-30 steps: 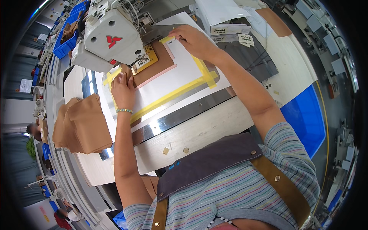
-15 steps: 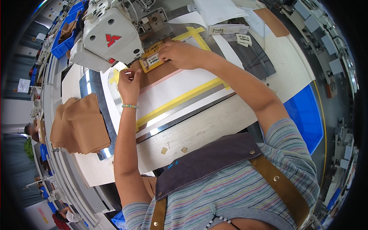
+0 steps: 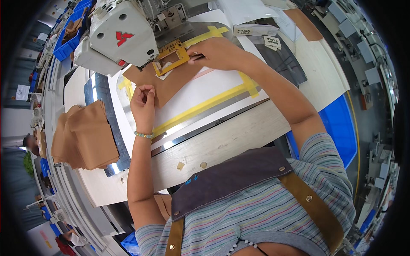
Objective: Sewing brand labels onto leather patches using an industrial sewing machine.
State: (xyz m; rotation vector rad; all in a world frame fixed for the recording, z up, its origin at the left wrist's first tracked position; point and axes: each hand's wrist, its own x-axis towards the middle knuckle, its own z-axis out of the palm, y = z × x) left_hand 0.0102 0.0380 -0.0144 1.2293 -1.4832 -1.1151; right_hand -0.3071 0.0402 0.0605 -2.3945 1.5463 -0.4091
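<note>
In my left hand (image 3: 143,102), the thumb and fingers pinch the near left edge of a flat brown sheet (image 3: 181,82), which looks like leather. The sheet lies askew under the sewing machine's head (image 3: 121,38). On the sheet rests a yellow frame (image 3: 182,52) with a rectangular window; a bit of white label shows at its lower edge. My right hand (image 3: 220,53) is closed at the frame's right end. A slim dark thing shows between its fingers, too small to name. Beneath lies a white template (image 3: 200,91) edged with yellow tape (image 3: 205,109).
A stack of brown pieces (image 3: 85,138) lies on the left of the table. At the back right are a white label box (image 3: 255,30), loose labels (image 3: 272,42) and a brown panel (image 3: 304,24). Blue bins stand at the right (image 3: 339,128) and far left (image 3: 70,32).
The brown sheet has turned and come nearer to me, with my left hand moving toward me. The label that filled the frame's window now shows only partly, below it. My right hand has shifted slightly right.
</note>
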